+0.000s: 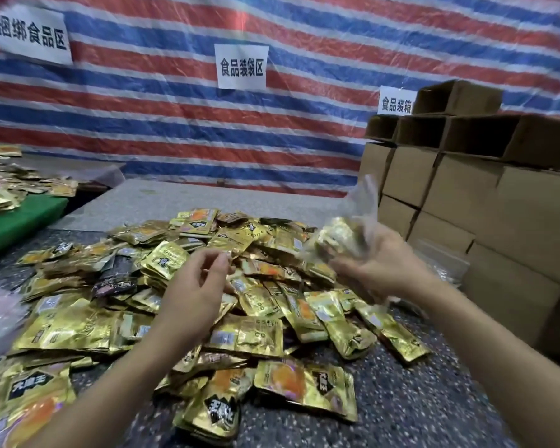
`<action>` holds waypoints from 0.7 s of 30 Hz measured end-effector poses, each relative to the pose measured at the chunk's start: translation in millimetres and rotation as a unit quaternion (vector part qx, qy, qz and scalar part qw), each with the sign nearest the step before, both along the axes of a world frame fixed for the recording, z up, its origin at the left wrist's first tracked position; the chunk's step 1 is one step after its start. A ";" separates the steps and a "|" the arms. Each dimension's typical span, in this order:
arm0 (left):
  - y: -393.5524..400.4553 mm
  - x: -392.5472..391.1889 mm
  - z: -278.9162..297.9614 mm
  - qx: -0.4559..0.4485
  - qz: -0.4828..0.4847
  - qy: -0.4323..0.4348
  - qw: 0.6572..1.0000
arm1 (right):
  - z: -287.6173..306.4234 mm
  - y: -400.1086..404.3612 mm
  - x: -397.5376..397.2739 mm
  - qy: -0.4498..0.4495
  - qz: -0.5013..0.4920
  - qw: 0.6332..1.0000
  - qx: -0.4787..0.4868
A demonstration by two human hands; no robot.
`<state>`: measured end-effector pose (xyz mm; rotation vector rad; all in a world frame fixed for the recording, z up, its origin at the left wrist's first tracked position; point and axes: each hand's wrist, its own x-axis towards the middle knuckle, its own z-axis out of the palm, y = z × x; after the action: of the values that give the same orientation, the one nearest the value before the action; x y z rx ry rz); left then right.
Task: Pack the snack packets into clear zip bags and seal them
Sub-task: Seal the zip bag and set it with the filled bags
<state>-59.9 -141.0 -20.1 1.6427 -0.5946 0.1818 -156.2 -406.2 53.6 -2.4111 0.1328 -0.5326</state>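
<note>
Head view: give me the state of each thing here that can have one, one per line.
clear zip bag: held up in the right hand, gold packets inside, top seems unsealed
right hand: grips the bag from below
left hand: over the pile, fingers loosely curled, apparently holding nothing
snack packets: loose in a heap on the table
upper cardboard boxes: open
lower cardboard boxes: closed, stacked

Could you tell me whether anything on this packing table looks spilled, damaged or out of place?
Nothing stands out. The gold snack packets lie in a loose heap on the table, as expected for packing. The right hand holds a clear zip bag with packets inside; the cardboard boxes are stacked neatly.
</note>
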 end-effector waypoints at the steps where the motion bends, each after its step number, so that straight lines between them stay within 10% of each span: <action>1: 1.0 6.5 -3.2 0.019 0.012 -0.005 1.000 | 12.1 -16.2 6.6 -0.017 -0.030 0.999 0.002; 12: -6.4 25.2 -45.9 0.204 0.030 -0.090 0.974 | 12.1 -173.1 98.7 0.088 -0.313 0.935 -0.141; 21: -5.6 20.5 -47.3 0.198 0.033 -0.107 0.974 | -59.7 -202.5 109.8 0.257 -0.267 0.920 -0.123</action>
<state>-39.3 -146.6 -67.5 2.0457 -0.7774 0.3069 -46.4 -608.7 -6.1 -2.7065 1.0286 -0.1288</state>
